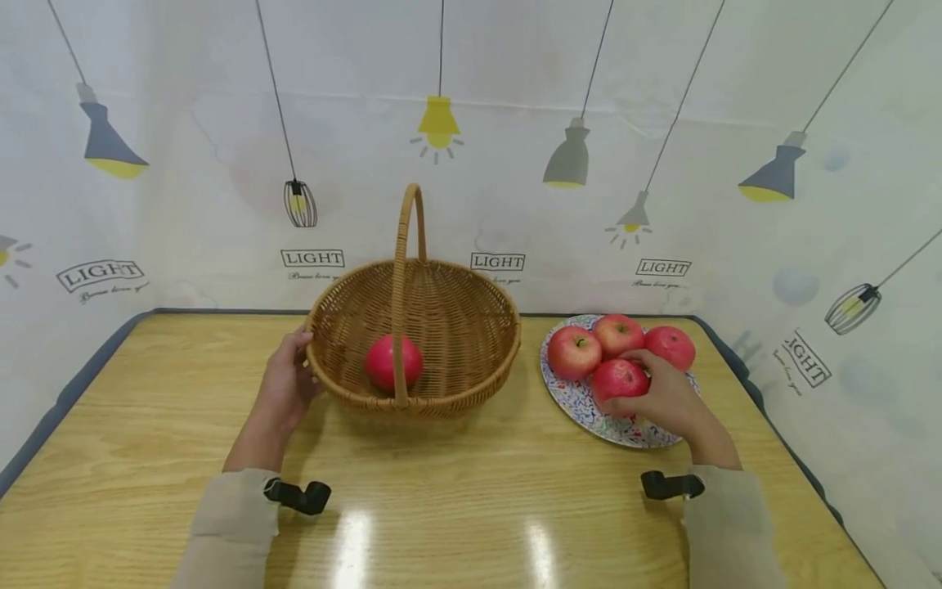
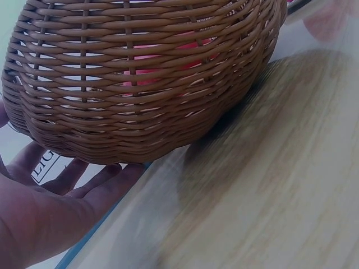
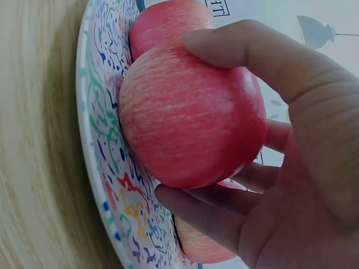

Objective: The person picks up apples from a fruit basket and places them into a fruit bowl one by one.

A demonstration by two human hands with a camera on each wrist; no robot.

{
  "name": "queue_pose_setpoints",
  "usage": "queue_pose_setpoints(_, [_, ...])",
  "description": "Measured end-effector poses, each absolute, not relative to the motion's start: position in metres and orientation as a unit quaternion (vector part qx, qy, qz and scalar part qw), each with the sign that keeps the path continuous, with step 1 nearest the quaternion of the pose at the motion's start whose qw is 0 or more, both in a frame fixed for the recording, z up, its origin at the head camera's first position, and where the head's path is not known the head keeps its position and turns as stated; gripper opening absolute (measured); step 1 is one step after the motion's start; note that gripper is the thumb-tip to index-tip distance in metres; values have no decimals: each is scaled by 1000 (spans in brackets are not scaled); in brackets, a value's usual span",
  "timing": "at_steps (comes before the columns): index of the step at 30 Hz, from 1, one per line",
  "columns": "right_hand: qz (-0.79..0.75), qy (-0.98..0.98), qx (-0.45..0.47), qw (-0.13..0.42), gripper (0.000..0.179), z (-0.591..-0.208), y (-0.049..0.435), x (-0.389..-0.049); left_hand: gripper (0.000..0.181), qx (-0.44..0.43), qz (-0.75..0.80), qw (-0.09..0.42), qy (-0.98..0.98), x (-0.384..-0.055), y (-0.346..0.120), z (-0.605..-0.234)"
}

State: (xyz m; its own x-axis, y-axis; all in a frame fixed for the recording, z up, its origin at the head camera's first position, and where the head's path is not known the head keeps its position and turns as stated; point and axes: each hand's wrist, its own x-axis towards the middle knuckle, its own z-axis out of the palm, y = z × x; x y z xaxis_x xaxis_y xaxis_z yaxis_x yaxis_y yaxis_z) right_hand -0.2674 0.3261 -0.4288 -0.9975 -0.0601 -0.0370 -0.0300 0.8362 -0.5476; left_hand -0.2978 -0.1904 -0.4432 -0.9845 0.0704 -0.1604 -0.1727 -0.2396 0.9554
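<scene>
My right hand (image 1: pixel 666 401) grips a red apple (image 3: pixel 190 117) over the patterned plate (image 1: pixel 574 409), its thumb on one side and fingers on the other. Three more apples share that plate: one at the left (image 1: pixel 572 353), one at the back (image 1: pixel 616 334) and one at the right (image 1: pixel 671 348). Over on the left stands a brown wicker basket (image 1: pixel 464 327) with an arched handle. My left hand (image 1: pixel 285 383) touches the basket's left side, its fingers extended along the outer wall in the left wrist view. Inside lies a round pinkish-red fruit (image 1: pixel 379 366), partly behind the handle.
A pale wooden table (image 1: pixel 471 483) supports the basket and plate. Close behind it hangs a white wall covering (image 1: pixel 508 180) printed with lamps, and more of it rises at both sides. Black wrist devices (image 1: pixel 300 496) sit at both cuffs.
</scene>
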Motion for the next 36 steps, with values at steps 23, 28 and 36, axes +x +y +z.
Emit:
queue_pose_setpoints(23, [-303, 950, 9, 71, 87, -437, 330, -271, 60, -39, 788, 73, 611, -296, -189, -443])
queue_pose_setpoints(28, [-309, 948, 14, 79, 90, -435, 329, -270, 59, -45, 793, 73, 603, -296, -188, -441])
queue_pose_setpoints(36, [-315, 945, 4, 87, 96, -436, 332, -269, 59, -50, 787, 77, 610, -294, -188, -439])
